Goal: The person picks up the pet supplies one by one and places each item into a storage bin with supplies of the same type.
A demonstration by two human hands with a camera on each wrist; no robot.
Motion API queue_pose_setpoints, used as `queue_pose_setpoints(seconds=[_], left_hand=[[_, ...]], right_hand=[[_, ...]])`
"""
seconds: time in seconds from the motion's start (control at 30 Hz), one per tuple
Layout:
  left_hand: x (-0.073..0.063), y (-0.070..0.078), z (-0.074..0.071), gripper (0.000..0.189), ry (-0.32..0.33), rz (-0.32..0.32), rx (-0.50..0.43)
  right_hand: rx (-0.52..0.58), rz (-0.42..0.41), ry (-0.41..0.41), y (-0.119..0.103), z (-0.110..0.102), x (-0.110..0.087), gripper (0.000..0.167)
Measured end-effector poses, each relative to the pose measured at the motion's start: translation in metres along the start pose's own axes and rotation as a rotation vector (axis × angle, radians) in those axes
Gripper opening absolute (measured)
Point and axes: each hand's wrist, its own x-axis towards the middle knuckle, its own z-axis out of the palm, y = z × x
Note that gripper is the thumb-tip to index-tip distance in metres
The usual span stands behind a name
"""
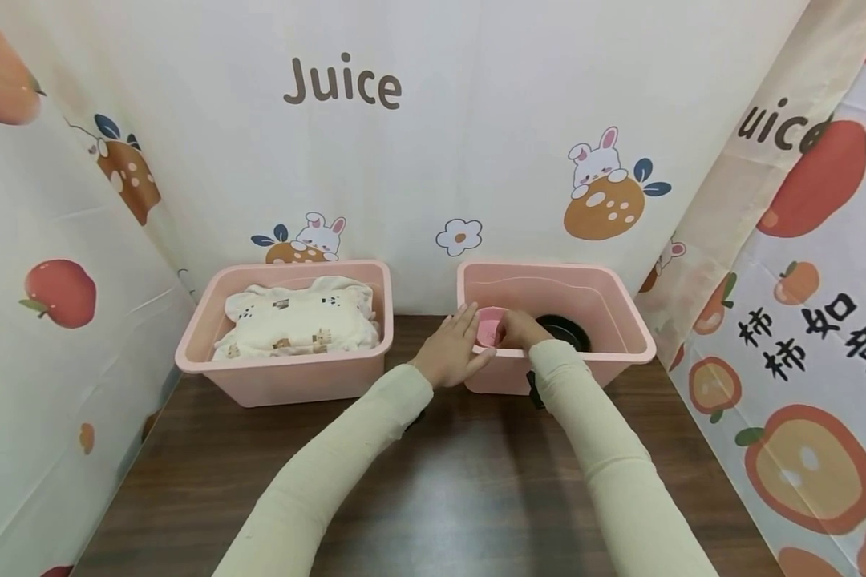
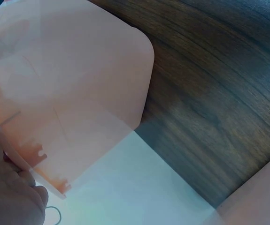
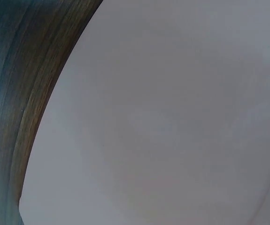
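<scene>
Inside the right-hand pink bin (image 1: 613,304), a smaller bright pink bowl (image 1: 487,328) sits at the left end. My right hand (image 1: 521,330) reaches over the bin's front wall, its fingers curled at the bowl's right edge and gripping it; the fingertips are partly hidden. My left hand (image 1: 447,349) lies over the bin's front left corner, fingers extended along the rim beside the bowl and thumb toward the front rim. A round black dish or pan (image 1: 566,330) rests in the bin, right of my right hand and partly covered by the forearm.
On the left stands a matching pink bin (image 1: 281,385) holding a folded cream cloth (image 1: 303,320) with small animal prints. Both bins stand on a dark wooden table (image 1: 447,497). A printed curtain (image 1: 433,144) hangs behind them and along both sides.
</scene>
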Motion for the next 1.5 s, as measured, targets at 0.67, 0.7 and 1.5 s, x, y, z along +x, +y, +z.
queue_pose_setpoints(seconds=[0.67, 0.7, 1.5], left_hand=[[0.001, 0.001, 0.003, 0.077, 0.000, -0.006, -0.006], [0.001, 0.001, 0.003, 0.077, 0.001, -0.006, -0.005], [0.003, -0.001, 0.004, 0.077, -0.003, 0.000, -0.011]], right_hand=[[0.200, 0.093, -0.112, 0.007, -0.005, -0.010, 0.011], [0.201, 0.095, -0.111, 0.007, -0.005, -0.010, 0.010], [0.270, 0.058, -0.128, 0.004, -0.006, -0.012, 0.017]])
